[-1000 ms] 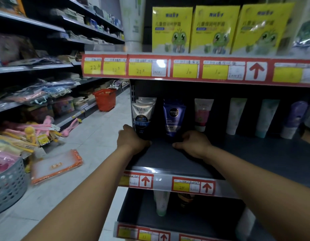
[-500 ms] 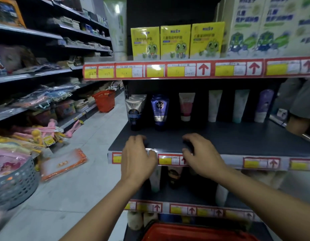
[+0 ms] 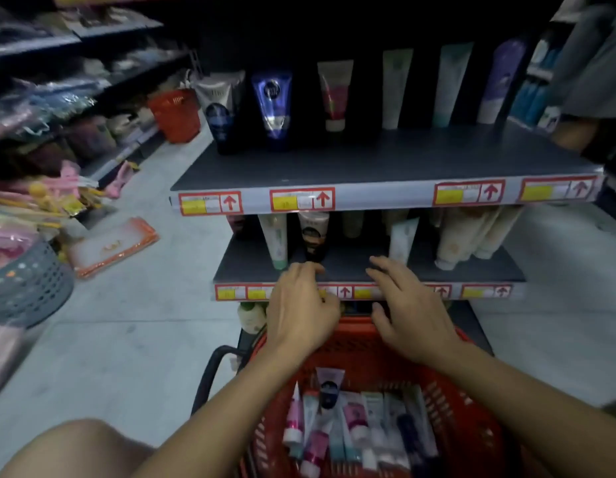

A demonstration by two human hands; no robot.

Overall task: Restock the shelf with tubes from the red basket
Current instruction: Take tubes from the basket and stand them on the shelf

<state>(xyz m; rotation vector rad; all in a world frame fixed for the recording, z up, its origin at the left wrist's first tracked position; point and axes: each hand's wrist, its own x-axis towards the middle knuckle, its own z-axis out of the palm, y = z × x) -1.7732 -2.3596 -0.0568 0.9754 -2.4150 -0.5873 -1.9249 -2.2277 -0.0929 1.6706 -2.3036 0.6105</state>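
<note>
Both hands, left (image 3: pixel 301 313) and right (image 3: pixel 408 313), hover empty (fingers loosely spread) above the tube-filled red plastic basket (image 3: pixel 472 422), before the dark grey shelf (image 3: pixel 361 263).

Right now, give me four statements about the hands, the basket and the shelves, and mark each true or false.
1. The red basket holds several tubes. True.
2. The right hand grips a tube. False: it holds nothing, fingers spread.
3. The left hand holds nothing. True.
4. The upper shelf is packed to its front edge. False: tubes stand only along its back.
</note>
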